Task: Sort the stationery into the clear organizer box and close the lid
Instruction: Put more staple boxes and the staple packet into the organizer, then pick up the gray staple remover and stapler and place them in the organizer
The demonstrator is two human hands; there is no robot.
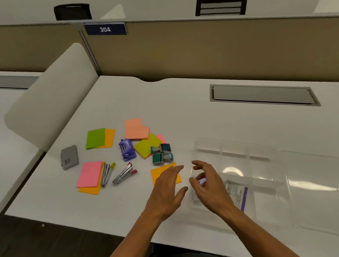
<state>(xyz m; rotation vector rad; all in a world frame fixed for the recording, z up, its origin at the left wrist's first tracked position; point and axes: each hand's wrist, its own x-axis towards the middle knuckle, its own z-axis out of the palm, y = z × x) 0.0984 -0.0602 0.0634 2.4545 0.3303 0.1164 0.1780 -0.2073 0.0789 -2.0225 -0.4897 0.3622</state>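
Clear plastic, the organizer box (252, 161) sits lid-open on the desk (183, 109) at my right, so its compartments take items straight in. My right hand (209, 185) hovers at its near corner, fingers loosely curled, empty; my left hand (167, 190) reaches flat-fingered over an orange note (158, 171). Staplers (125, 173) wait left.

Both hands reach over the white desk (183, 105): the left hand (167, 190) hovers flat above an orange note (158, 171), the right hand (209, 185) curls loosely over the clear box (252, 161), lid (330, 194) open.
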